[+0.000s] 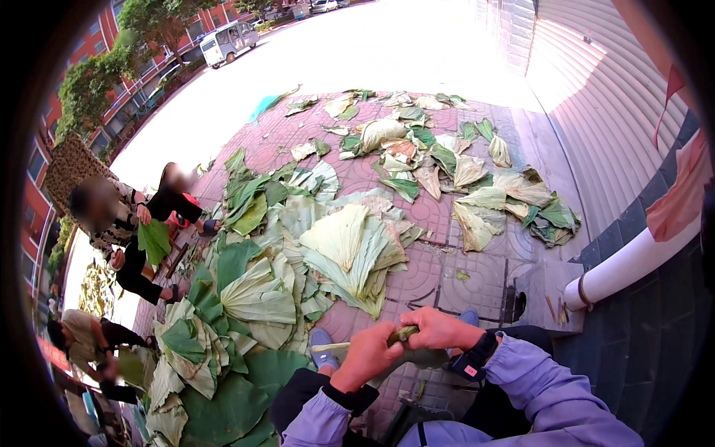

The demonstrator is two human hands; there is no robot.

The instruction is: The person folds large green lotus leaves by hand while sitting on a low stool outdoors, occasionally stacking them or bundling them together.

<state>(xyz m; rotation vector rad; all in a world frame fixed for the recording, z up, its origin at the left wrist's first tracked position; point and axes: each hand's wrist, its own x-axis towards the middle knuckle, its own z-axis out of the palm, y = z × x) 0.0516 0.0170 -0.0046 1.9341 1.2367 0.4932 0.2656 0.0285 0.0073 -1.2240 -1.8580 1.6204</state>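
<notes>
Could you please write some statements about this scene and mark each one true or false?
1. The sleeves are red. False: the sleeves are lilac.
2. The left hand and right hand both grip a leaf. True.
3. A seated co-worker holds a green leaf. True.
4. The shutter is at the picture's left. False: the shutter is at the right.
5. A van shows at the upper left. True.

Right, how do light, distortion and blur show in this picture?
In the head view, the far ground is blown out nearly white, while the paving lies in shade; in the head view, the red building leans and the corners go black; in the head view, a seated person's head is blurred, the left hand and right hand fairly clear.
</notes>
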